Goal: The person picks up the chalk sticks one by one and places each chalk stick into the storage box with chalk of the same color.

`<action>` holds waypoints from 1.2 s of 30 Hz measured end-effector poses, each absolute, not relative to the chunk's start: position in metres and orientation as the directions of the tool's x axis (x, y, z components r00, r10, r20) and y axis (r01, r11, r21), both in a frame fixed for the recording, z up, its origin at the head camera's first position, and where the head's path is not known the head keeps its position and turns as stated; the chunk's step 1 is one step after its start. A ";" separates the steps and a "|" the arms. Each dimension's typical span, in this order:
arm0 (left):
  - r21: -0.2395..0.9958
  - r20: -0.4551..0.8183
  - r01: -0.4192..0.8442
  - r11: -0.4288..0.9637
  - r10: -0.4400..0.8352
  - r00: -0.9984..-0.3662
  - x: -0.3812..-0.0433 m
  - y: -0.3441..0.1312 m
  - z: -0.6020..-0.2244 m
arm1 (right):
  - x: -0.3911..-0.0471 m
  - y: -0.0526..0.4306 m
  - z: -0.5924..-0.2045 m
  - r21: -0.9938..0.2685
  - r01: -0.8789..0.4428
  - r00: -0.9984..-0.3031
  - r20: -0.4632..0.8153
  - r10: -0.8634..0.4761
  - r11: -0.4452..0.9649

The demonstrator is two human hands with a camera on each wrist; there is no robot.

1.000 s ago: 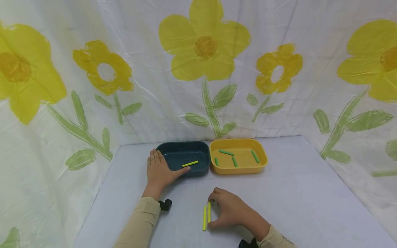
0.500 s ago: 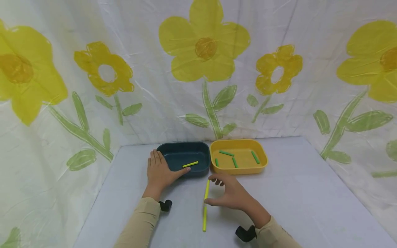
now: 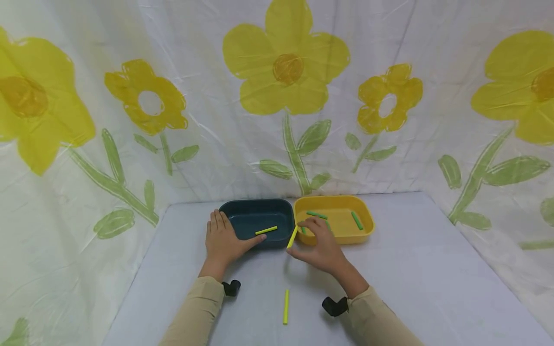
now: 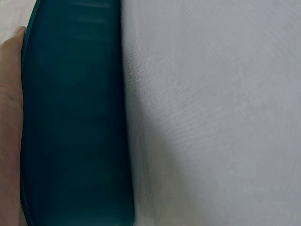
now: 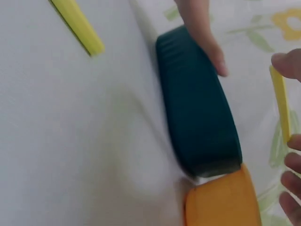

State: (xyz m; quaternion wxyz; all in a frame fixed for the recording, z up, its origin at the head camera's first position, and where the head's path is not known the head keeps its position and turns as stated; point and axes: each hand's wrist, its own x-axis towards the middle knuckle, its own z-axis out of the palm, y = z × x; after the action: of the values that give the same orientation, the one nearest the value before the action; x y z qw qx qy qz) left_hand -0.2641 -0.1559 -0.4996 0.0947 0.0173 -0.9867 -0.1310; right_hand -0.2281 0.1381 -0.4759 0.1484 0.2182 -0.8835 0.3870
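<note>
My left hand [image 3: 223, 240] rests on the dark teal tray [image 3: 259, 244], its straight fingers at the left rim and its thumb stretched along the front rim. One yellow stick [image 3: 266, 230] lies inside that tray. My right hand [image 3: 322, 247] is raised at the front where the two trays meet. Between thumb and index finger it pinches another yellow stick [image 5: 281, 101] by its two ends; the other fingers stand apart from it. A third yellow stick [image 3: 285, 306] lies on the white table in front of me.
Right beside the teal tray stands a yellow tray [image 3: 368, 230] with several green sticks [image 3: 357, 220] in it, some partly covered by my right hand. A white curtain [image 3: 216, 158] with painted flowers hangs behind the table [image 3: 411, 288].
My right hand has picked up one yellow stick from beside the other and carried it forward to the trays. The left hand has stayed on the teal tray.
</note>
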 end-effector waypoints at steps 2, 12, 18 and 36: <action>0.263 0.188 -0.006 0.965 -0.057 -0.980 -0.264 -0.156 -0.499 | -0.235 0.136 -0.475 -0.595 -0.489 -0.860 0.450 -0.240 0.638; 0.254 0.189 -0.008 0.967 -0.058 -0.980 -0.266 -0.156 -0.498 | -0.262 0.122 -0.478 -0.498 -0.426 -0.878 0.430 -0.211 0.756; 0.256 0.183 -0.006 0.967 -0.054 -0.982 -0.266 -0.156 -0.502 | -0.270 0.118 -0.490 -0.493 -0.398 -0.892 0.404 -0.202 0.774; 0.255 0.184 -0.010 0.967 -0.059 -0.981 -0.265 -0.157 -0.502 | -0.274 0.112 -0.499 -0.427 -0.332 -0.920 0.343 -0.189 0.841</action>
State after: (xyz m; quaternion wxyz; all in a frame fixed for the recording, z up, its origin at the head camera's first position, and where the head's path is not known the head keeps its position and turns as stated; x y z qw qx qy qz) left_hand -0.2647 -0.1565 -0.5024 0.0955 0.0176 -0.9871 -0.1274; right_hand -0.2737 0.1121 -0.4986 0.1450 0.1373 -0.9484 0.2463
